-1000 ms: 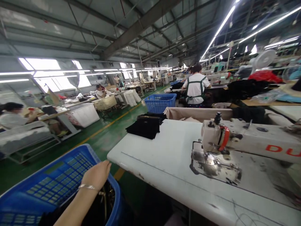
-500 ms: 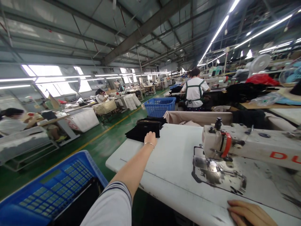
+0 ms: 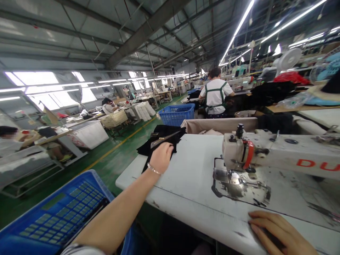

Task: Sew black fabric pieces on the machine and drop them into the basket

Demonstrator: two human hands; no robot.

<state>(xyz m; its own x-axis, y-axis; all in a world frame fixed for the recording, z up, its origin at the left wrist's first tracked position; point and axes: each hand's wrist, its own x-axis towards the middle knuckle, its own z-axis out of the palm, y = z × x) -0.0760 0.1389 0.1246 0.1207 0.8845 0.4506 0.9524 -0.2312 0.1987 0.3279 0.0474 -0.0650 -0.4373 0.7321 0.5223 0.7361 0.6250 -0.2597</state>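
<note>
My left hand (image 3: 161, 157), a thin bracelet at its wrist, is stretched to the far left corner of the white sewing table (image 3: 191, 177). Its fingers are closed on a piece of black fabric (image 3: 164, 137) lifted from the black stack there. My right hand (image 3: 276, 230) lies flat on the table's near edge, fingers extended, holding nothing. The white sewing machine (image 3: 265, 152) stands between the two hands, its needle plate (image 3: 239, 182) just beyond my right hand.
A blue plastic crate (image 3: 61, 216) sits at my lower left over the green floor. Another blue crate (image 3: 176, 114) and a beige bin (image 3: 220, 124) lie beyond the table. A person in a white shirt (image 3: 215, 94) sits ahead; others work at tables on the left.
My left hand left the blue crate, reached to the black stack and has now pulled a piece up toward me. My right hand came into view on the table's near edge.
</note>
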